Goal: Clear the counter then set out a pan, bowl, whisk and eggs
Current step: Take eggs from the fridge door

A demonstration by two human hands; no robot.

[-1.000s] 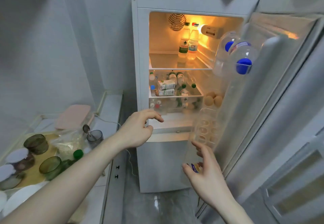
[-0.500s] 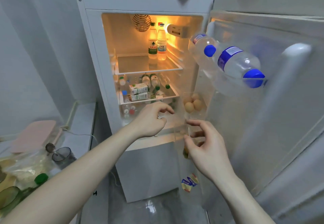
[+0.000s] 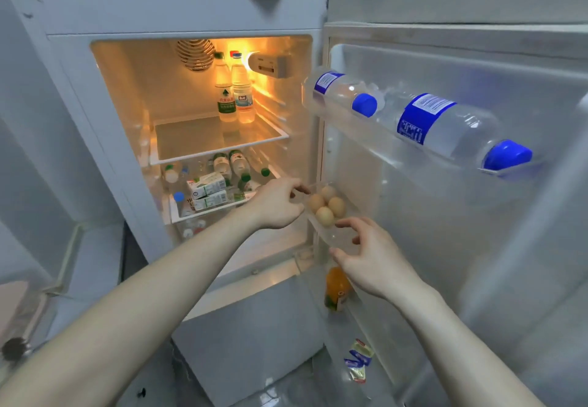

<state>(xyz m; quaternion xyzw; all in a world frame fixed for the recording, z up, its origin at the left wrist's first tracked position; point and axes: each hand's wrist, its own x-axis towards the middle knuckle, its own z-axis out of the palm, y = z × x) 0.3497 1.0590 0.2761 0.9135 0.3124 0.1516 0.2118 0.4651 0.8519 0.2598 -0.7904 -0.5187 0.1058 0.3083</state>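
Observation:
Several brown eggs [image 3: 325, 215] sit in a clear egg tray [image 3: 339, 237] on the open fridge door's middle shelf. My left hand [image 3: 276, 206] is at the tray's left side, its curled fingertips pinching the tray's far edge. My right hand [image 3: 377, 265] grips the tray's near end, fingers over it and thumb below. No pan, bowl or whisk is in view.
The fridge [image 3: 178, 18] stands open with its door [image 3: 477, 215] swung right. Two water bottles [image 3: 442, 126] lie in the upper door shelf. An orange bottle [image 3: 336, 285] stands below the tray. Bottles and milk cartons [image 3: 206, 190] fill the inner shelves. The counter edge [image 3: 63, 273] is at the left.
I have moved closer to the fridge. Both hands have reached forward from just short of the door shelf onto the egg tray.

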